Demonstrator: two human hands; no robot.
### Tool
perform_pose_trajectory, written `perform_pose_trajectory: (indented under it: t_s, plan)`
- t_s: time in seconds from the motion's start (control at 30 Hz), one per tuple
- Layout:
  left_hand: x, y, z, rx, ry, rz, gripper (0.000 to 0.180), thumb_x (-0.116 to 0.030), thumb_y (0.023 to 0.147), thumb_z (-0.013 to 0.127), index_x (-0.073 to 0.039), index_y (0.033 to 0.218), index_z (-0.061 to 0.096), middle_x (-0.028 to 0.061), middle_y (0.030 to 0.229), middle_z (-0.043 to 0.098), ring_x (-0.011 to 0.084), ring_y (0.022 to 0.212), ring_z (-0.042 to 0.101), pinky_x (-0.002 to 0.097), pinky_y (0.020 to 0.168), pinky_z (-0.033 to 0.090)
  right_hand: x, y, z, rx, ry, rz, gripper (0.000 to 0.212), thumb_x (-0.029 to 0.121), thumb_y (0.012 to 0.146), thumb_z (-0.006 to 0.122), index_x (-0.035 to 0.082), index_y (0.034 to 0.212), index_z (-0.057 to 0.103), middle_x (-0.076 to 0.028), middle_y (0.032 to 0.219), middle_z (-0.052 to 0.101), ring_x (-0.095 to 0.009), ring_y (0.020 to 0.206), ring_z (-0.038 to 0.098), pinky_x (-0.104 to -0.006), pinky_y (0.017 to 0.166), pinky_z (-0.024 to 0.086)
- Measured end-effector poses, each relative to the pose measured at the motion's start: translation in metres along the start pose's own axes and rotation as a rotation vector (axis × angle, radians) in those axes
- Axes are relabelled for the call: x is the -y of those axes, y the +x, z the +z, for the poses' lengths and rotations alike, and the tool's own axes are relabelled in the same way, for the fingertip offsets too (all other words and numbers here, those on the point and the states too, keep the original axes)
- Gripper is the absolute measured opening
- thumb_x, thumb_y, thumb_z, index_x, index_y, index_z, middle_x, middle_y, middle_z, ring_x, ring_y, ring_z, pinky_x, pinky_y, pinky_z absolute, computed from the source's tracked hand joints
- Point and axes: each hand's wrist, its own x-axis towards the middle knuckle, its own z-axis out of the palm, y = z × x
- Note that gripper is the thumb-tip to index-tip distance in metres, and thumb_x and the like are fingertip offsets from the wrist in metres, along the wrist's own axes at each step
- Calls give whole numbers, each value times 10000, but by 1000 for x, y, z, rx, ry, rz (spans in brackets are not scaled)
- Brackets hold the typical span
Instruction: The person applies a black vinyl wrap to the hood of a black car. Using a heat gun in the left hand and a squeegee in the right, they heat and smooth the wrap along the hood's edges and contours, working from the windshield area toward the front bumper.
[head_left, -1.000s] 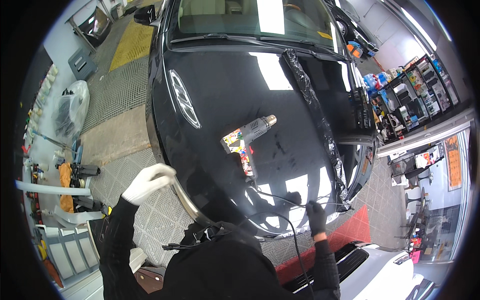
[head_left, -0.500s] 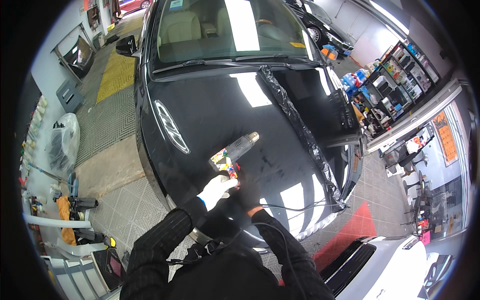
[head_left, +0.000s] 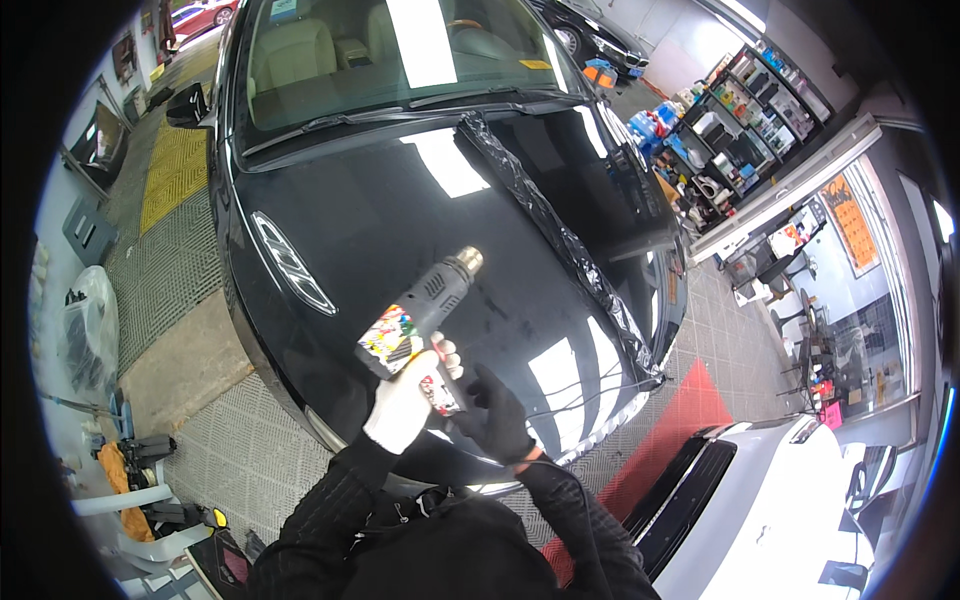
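Note:
My left hand (head_left: 402, 402), in a white glove, is wrapped round the handle of a heat gun (head_left: 432, 292). The gun has a grey body, a metal nozzle and colourful stickers. Its nozzle points up and to the right, above the black car hood (head_left: 350, 220). Just right of the handle's lower end is my right hand (head_left: 500, 415) in a black glove, its fingers apart and slightly curved. Whether it touches the handle I cannot tell. A bunched strip of shiny black film (head_left: 560, 240) runs along the hood from windshield to front edge.
A dark cord (head_left: 590, 403) lies across the hood's front right. Behind me at lower right stands a white car (head_left: 760, 500). Crowded shelves (head_left: 745, 125) line the right wall. A plastic-wrapped bundle (head_left: 90, 325) stands at the left. Another black car (head_left: 600, 40) is parked at the back.
The heat gun has been raised nearer to me and looks larger. My right hand has come up beside the handle with its fingers spread. The view has shifted, so the car sits farther left.

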Motion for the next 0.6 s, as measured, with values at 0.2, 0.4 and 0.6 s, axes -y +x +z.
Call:
perform_pose_trajectory:
  t_s: [0.2, 0.4, 0.6]
  plan:
    - [-10, -20, 13, 26, -55, 26, 244, -74, 1044, 546, -64, 1282, 601, 60, 1064, 638, 232, 994, 641, 463, 1014, 547, -87, 13, -50, -77, 79, 188, 361, 266, 1080, 722, -1, 1323, 706, -174, 1185, 792, -270, 1043, 781, -374, 913, 598]
    - [25, -42, 31, -237, 270, 236, 432, -246, 1092, 540, 10, 1440, 563, 28, 935, 637, 176, 870, 659, 449, 916, 603, -152, 26, -76, -53, 209, 290, 345, 309, 1001, 777, 49, 1225, 740, -181, 1031, 803, -350, 943, 783, -445, 820, 598]
    - [49, -59, 56, -353, 358, 243, 401, -210, 1091, 574, 21, 1418, 576, 63, 964, 665, 174, 839, 682, 409, 808, 625, -210, 58, -127, -256, -177, 315, 650, 394, 971, 799, 101, 1501, 565, -198, 1370, 679, -391, 1245, 681, -497, 977, 573]
